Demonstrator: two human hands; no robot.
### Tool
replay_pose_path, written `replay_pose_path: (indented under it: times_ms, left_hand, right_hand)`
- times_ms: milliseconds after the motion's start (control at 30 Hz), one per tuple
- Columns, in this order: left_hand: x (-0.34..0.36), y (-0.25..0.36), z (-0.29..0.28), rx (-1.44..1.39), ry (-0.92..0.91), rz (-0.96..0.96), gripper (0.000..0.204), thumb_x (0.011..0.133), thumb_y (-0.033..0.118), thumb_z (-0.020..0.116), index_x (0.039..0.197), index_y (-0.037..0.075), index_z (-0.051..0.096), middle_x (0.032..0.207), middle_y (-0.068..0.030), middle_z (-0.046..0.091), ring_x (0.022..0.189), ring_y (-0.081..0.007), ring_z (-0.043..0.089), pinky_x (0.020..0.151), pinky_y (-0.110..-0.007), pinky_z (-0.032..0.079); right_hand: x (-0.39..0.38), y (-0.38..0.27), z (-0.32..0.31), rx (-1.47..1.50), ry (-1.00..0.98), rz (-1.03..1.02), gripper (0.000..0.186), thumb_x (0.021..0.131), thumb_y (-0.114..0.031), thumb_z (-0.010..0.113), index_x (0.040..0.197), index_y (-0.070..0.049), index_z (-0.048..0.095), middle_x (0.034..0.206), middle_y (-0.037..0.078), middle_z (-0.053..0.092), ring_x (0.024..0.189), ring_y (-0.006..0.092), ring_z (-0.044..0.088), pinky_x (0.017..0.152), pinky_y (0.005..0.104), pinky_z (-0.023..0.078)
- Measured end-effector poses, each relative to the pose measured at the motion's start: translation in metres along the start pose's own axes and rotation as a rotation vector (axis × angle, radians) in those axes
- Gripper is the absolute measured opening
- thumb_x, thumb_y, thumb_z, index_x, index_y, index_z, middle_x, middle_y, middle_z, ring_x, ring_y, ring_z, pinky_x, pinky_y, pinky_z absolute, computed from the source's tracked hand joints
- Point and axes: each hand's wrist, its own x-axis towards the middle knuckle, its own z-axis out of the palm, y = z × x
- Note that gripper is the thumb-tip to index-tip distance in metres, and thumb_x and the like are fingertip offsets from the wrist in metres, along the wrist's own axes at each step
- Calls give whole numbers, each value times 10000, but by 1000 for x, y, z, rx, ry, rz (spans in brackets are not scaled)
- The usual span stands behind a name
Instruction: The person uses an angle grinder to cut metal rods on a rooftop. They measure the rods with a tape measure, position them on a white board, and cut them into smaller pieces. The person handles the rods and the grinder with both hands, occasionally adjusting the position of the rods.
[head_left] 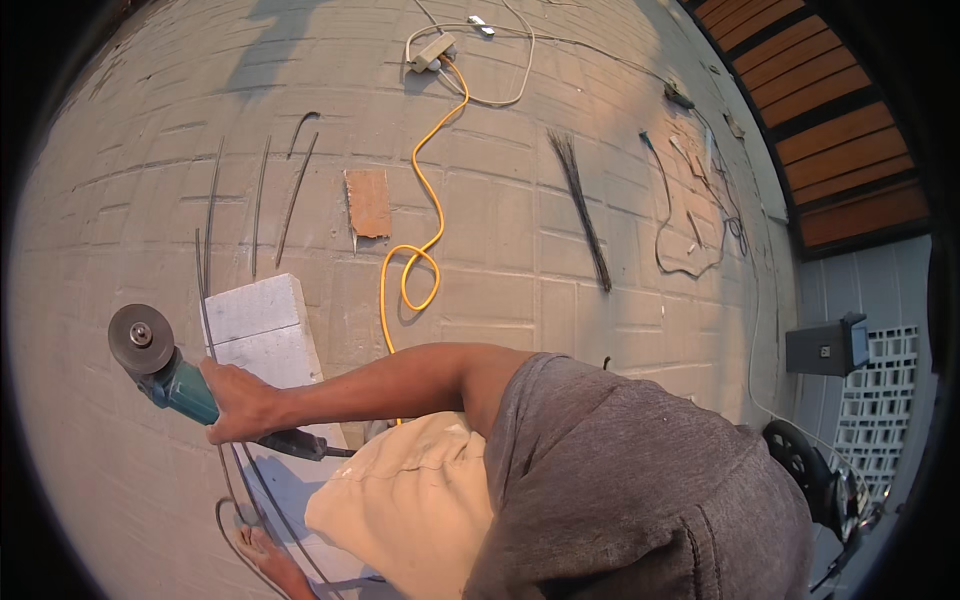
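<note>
The right hand [240,405] has its fingers wrapped tight around a teal grinder [175,375] above a white block [262,330]; the left hand is out of view.

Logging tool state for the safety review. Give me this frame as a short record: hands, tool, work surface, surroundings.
left hand: closed around the body of a teal angle grinder
right hand: not in view
disc: clear of the block, over the paving
white block: lies on the paved floor, thin wire across it
lower edge: what looks like a bare foot by the wire
surroundings: yellow cable, cardboard scrap, bundle of dark rods
</note>
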Motion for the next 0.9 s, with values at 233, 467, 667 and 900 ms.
replay_pose_path:
  times_ms: [233,467,667,900]
  left_hand:
    - [-55,-70,-78,362,104,-171,555,1053,332,466,1423,-70,371,1419,-285,448,1330,-396,446,1109,-455,356]
    - [-143,-145,-87,362,64,-270,511,1035,262,487,1396,-88,396,1400,-288,459,1324,-420,436,1103,-475,353]
    - [-155,-145,-90,443,7,-216,502,1018,232,504,1389,-91,404,1394,-292,469,1327,-434,423,1100,-489,347]
    - [-138,-129,-83,461,-61,-217,505,1014,243,518,1380,-89,413,1370,-281,497,1293,-434,462,1086,-496,358]
  right_hand:
    - [-9,46,-115,-352,375,213,645,651,-284,759,1085,117,500,945,276,640,858,366,666,767,422,533]
    - [4,128,-181,-386,619,365,527,678,-287,742,923,148,574,820,251,663,756,354,692,694,425,548]
    - [-9,166,-203,-450,771,480,626,684,-305,746,1018,190,556,911,300,672,862,392,702,763,431,554]
    - [-7,197,-220,-489,897,553,780,664,-356,772,1146,194,500,1130,354,629,1087,455,635,968,449,494]
